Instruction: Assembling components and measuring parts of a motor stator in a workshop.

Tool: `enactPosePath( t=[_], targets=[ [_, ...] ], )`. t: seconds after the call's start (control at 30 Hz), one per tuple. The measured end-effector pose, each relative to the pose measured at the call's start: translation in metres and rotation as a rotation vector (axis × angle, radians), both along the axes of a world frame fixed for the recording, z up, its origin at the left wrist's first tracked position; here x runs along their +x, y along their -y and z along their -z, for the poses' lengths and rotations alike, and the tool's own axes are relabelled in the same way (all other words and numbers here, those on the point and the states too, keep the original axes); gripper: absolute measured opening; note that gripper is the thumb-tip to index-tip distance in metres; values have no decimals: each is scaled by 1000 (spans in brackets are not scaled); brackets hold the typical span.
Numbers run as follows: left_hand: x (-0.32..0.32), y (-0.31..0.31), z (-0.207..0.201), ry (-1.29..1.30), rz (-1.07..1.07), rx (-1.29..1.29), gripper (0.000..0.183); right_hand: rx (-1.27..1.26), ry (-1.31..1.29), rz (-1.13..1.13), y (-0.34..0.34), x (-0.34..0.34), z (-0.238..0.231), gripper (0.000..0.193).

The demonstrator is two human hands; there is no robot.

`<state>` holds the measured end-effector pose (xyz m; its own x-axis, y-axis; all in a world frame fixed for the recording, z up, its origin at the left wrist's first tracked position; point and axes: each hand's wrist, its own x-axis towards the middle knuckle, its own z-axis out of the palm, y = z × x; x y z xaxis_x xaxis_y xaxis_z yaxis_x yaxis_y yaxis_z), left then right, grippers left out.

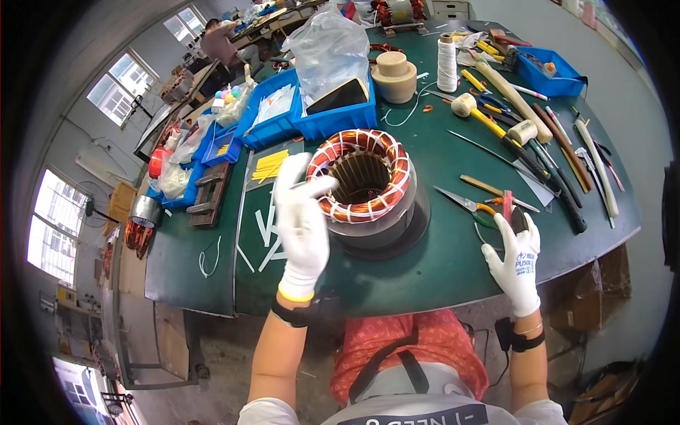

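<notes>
Copper gleams here: white-laced windings (pixel 361 212) crown a metal stator (pixel 386 228) that stands upright on the green tabletop (pixel 425 287), its slotted bore facing up. Over on its left comes the left hand (pixel 303 230), white-gloved, fingers spread wide and nothing visible in them. One finger points across the near-left side of the coil ring; whether it touches, this angle won't tell. And out to the right, well apart from the stator, the right hand (pixel 516 265) is down among the tools! Its fingers curve around a dark piece (pixel 519 221), beside a red handle (pixel 507 204), with orange-handled scissors (pixel 473 206) just to the left. Is anything clamped? I cannot tell; fingers and tools overlap too closely. My read: this is a tool-handling step beside the winding, though pick-up or put-down is anyone's call. Whichever it is, the next move calls for a clean grip, clear of the scissor blades, and a steady left hand at the ring. White strips (pixel 266 228) and yellow strips (pixel 270 166) lie left of the stator, the white ones right beside that left glove.
</notes>
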<state>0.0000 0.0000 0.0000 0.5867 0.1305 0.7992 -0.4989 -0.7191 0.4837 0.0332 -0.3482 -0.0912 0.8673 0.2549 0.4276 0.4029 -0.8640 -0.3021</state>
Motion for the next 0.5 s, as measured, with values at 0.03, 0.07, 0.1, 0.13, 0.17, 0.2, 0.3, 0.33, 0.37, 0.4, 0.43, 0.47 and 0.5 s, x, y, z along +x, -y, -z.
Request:
enactPosePath(
  t=[0.03, 0.07, 0.1, 0.13, 0.17, 0.2, 0.3, 0.33, 0.37, 0.4, 0.43, 0.47, 0.5],
  targets=[
    [-4, -6, 3, -8, -72, -72, 35, 17, 6, -2, -1, 0, 0, 64],
    [-10, -9, 6, -13, -153, -118, 34, 34, 11, -3, -2, 1, 0, 63],
    [-20, -7, 3, -30, -201, -53, 32, 30, 0, -4, 1, -4, -3, 63],
    [-20, -4, -5, 7, -204, 197, 32, 12, -12, 6, 2, -4, -4, 63],
    [-19, 0, -18, 46, -203, 444, 34, -7, -24, 17, 4, -4, -5, 62],
    [-19, 7, -37, -68, -73, 540, 37, -15, -25, 18, 4, -4, -5, 62],
    [-2, -1, -24, -110, 30, 544, 34, -11, 28, -53, 3, 4, -8, 57],
    [-3, -2, -22, -113, 35, 501, 27, -20, -44, -68, 7, 8, -10, 54],
    [-5, -3, -21, -145, 58, 457, 24, -29, -116, -83, 12, 12, -13, 52],
    [-6, -6, -21, -168, 73, 451, 24, -40, -109, -80, 13, 16, -18, 52],
    [-6, -8, -20, -191, 86, 446, 24, -75, -72, -90, 13, 21, -23, 52],
    [-5, -9, -18, -184, 85, 435, 24, -109, -35, -101, 14, 24, -28, 51],
    [-3, -10, -16, -197, 137, 368, 23, -120, -27, -103, 13, 26, -32, 51]
  ],
)
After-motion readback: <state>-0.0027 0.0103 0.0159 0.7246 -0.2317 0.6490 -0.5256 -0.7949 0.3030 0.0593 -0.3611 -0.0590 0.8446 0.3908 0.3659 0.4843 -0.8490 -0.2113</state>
